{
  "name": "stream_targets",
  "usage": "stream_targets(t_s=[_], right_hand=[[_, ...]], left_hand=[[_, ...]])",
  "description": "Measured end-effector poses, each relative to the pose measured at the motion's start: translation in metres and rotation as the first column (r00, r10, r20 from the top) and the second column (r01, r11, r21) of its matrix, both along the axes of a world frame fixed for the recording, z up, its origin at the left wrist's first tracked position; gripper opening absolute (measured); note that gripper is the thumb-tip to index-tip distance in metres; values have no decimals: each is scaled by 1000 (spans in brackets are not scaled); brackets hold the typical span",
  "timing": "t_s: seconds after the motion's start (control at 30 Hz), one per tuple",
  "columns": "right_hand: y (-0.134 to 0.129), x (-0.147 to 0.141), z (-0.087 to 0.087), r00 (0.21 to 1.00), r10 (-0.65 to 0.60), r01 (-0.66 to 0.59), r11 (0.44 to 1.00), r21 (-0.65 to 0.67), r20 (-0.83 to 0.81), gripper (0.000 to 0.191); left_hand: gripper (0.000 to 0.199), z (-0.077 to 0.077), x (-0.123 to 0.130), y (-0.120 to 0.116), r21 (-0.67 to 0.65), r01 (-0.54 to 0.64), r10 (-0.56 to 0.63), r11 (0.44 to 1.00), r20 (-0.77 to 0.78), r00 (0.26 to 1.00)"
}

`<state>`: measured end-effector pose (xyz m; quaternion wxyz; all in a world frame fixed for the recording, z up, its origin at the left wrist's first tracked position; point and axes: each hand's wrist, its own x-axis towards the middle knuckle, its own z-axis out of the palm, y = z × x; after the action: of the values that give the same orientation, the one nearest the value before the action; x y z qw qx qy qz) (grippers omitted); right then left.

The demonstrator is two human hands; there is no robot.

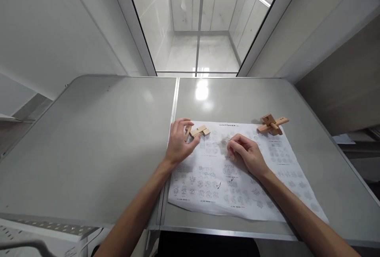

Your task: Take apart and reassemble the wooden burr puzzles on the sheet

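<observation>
Paper (243,187) (printed) lies spread — interlocked blocks (268,120) cover one corner.

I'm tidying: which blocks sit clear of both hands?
The crossed blocks at the far right corner of the sheet; the other blocks lie by the left hand.

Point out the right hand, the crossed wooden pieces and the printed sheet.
Right hand (251,155), head view: back of hand.
Crossed wooden pieces (272,124), head view: where they cross.
Printed sheet (218,173), head view: near its middle.
</observation>
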<state>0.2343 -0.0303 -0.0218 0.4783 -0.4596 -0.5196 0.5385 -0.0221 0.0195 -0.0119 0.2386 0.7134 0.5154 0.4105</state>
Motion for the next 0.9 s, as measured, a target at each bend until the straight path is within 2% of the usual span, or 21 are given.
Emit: stream_targets(t_s=[0.23,0.43,0.53,0.63,0.67,0.77,0.83,0.9], right_hand=[[0,0,0,1000,-13,13,1000,-1,1,34],[0,-1,-3,999,-26,25,1000,7,38,35],[0,-3,-5,985,-79,67,994,85,154,27],[1,-5,-7,957,-102,39,973,229,271,12],[2,-5,-7,947,-96,6,960,280,307,17],[3,-5,-6,914,-44,-118,922,368,404,51],[3,-5,-5,888,25,-210,910,357,460,70],[2,-5,-5,854,75,-280,901,333,515,79]], left_hand=[[56,-7,-1,-5,-69,274,-282,959,-150,948],[66,-10,3,-11,-102,370,-382,924,-180,906],[73,-9,7,-16,-119,424,-438,898,-154,885],[78,-7,11,-21,-114,482,-494,869,-124,861],[81,-5,12,-22,-118,507,-518,854,-111,848],[97,0,16,-28,-163,593,-607,788,-53,793],[110,3,17,-31,-202,640,-655,741,-10,755],[116,5,16,-32,-227,661,-677,715,10,736]])
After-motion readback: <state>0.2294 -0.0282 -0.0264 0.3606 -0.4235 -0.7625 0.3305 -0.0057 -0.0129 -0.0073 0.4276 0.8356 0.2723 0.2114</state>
